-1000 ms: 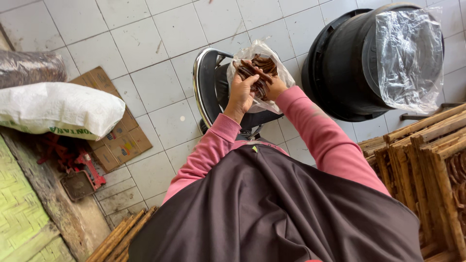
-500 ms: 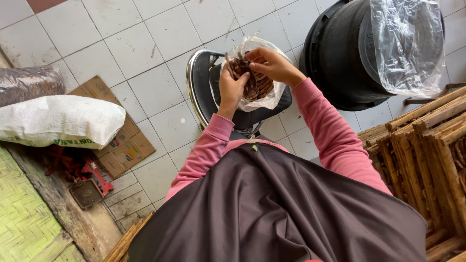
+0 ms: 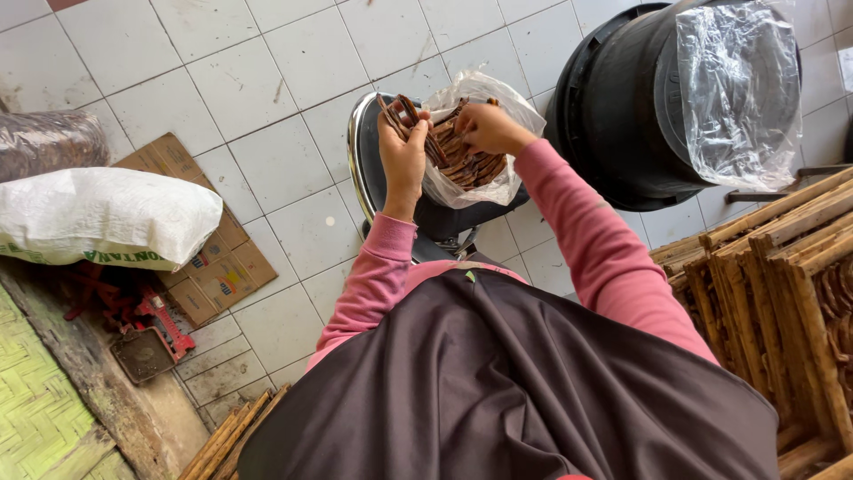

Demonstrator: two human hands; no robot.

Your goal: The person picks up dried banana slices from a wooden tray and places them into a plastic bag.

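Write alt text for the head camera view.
Seen from above, a person's left hand lifts brown sticks beside a clear plastic bag of them, which the right hand reaches into. A black bin stands on the white tiled floor.

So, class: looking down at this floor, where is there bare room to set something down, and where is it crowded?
Bare tiles lie open between the white sack, the flattened cardboard and the scale. It is crowded on the right, where the black bucket sits near the wooden racks, and around both hands at the clear bag.
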